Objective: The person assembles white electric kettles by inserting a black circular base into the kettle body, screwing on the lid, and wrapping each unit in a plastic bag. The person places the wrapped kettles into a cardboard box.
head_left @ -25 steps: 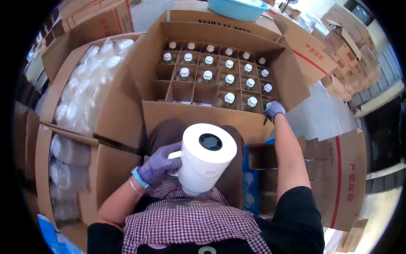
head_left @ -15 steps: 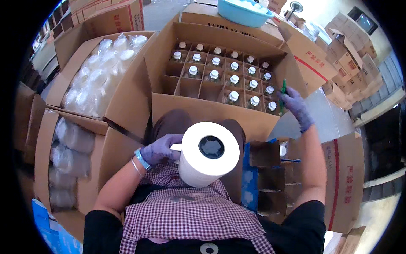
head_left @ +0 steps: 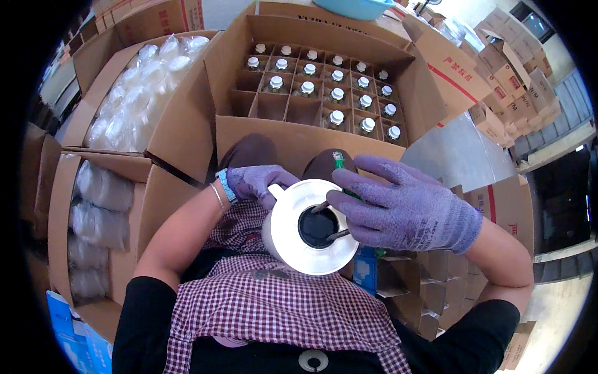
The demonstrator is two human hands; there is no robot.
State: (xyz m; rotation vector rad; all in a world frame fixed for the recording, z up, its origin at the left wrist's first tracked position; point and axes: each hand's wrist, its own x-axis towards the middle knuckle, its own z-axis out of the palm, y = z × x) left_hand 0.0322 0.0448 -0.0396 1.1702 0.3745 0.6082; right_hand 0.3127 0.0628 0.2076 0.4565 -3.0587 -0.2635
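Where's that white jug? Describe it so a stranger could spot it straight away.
Find the big divided carton holding white-capped bottles, at the upper middle. Below it, near the checked apron, a purple-gloved left hand holds the white jug by its handle. Unlike the small bottle caps, its broad white top is a ring around a dark round centre.

Grey floor [head_left: 455, 156], brown cartons [head_left: 517, 65] stacked on it, divided carton [head_left: 293, 134] carrying white-capped bottles [head_left: 337, 118]
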